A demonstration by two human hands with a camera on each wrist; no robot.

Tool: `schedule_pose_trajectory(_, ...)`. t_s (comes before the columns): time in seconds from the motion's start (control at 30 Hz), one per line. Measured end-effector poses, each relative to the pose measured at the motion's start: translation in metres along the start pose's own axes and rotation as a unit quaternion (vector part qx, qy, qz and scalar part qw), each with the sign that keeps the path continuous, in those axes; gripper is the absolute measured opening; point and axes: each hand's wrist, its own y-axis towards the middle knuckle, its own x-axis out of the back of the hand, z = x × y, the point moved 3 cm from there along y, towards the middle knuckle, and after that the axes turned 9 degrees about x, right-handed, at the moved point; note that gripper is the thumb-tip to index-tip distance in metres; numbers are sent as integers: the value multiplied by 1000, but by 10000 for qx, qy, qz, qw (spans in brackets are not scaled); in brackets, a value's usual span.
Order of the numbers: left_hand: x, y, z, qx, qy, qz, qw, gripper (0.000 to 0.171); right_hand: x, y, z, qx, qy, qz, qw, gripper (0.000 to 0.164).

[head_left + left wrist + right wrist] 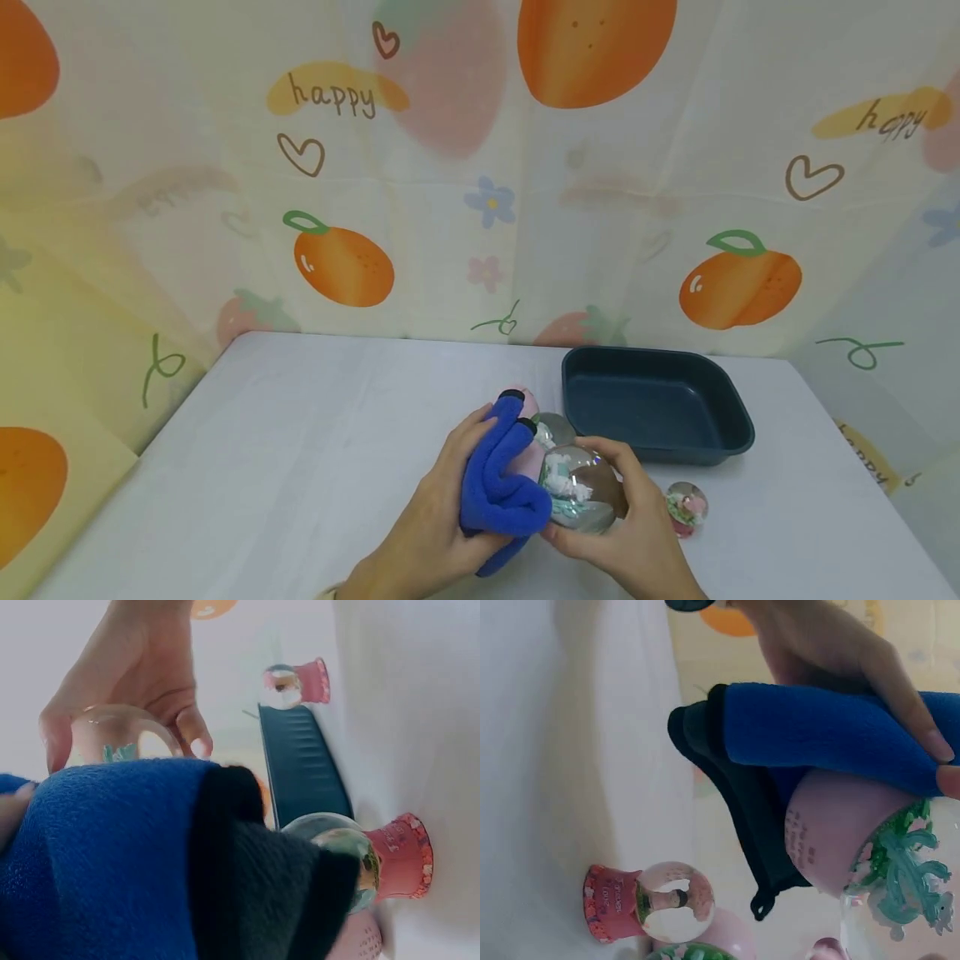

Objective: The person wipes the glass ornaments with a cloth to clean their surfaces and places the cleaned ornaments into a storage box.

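My left hand (pixel 427 508) grips a folded blue cloth (pixel 491 492) with dark edging, pressed against the pink base (pixel 832 825) of a large snow globe. My right hand (pixel 637 521) holds that snow globe (pixel 577 487) by its clear dome, tilted sideways, with the thumb near the cloth. Inside the dome are white and teal figures. In the left wrist view my right hand (pixel 142 667) curves over the dome, which the cloth partly hides. The right wrist view shows my left hand (pixel 825 652) with its fingers along the cloth.
A dark blue rectangular tray (pixel 660 408) stands at the back right. In front of it is a small snow globe (pixel 686 508). Beyond the cloth, a red-based snow globe (pixel 401 855) stands beside a pink-based one (pixel 735 937), partly hidden. White cloth covers the table (pixel 300 450).
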Motion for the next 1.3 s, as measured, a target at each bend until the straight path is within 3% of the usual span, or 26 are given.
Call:
schedule_pose_trajectory(0.13,2,-1,-1,-88,-128,-40,9999,87,-2,0,-2,-321,380,6,9988,76)
schedule_pose_trajectory(0.37,9,1,2,-223,-696,-368,9967,76,-3,2,-7,-316,640,61,9974,76)
schedule_pose_trajectory(0.57,5,1,6,177,-911,110,9956,90,-1,3,-9,-249,702,8,9972,69)
schedule_pose_trajectory(0.8,-1,1,5,-32,-534,71,9985,108,-1,3,-11,-446,1305,189,9903,57)
schedule_pose_trajectory(0.9,-1,0,4,-198,-275,-58,9994,113,-2,3,-13,-571,1649,313,9842,54)
schedule_pose_trajectory(1.07,-2,-1,3,-146,168,-333,9992,119,-6,3,-15,-800,2016,455,9751,53)
schedule_pose_trajectory(1.2,-3,-3,2,-34,316,-435,9985,117,-9,3,-16,-765,2138,608,9720,61)
schedule_pose_trajectory(1.3,-2,-2,4,61,200,-446,9988,111,-9,3,-15,-443,2215,838,9705,75)
